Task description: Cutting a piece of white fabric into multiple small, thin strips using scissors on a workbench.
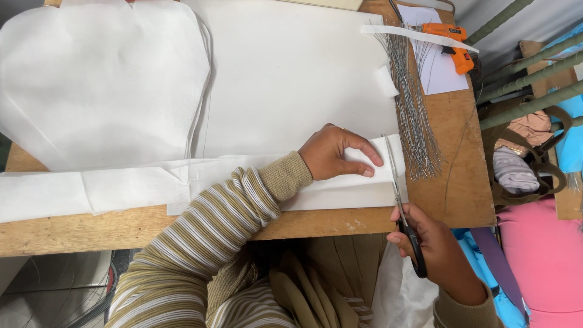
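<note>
- White fabric strip (255, 182) lies folded along the near edge of the wooden table (461, 182), running from the far left to the right, where its end sits under the scissors' blades.
- Large white sheets (291, 79) cover most of the table behind the strip – one on the left has a rounded outline.
- Bundle of thin grey wires (413, 109) lies fanned out to the right of the sheets, its lower ends just beside the strip's end.
- Left hand (334, 152), in a striped sleeve, presses flat on the strip near its right end, fingers spread and pointing right.
- Right hand (425, 243) is closed around the black handles of the scissors (401, 206) below the table edge (the blades stand parted across the strip's end – just right of the left fingertips).
- Orange glue gun (452, 39) rests at the far right corner on a sheet of paper, well apart from both hands.
</note>
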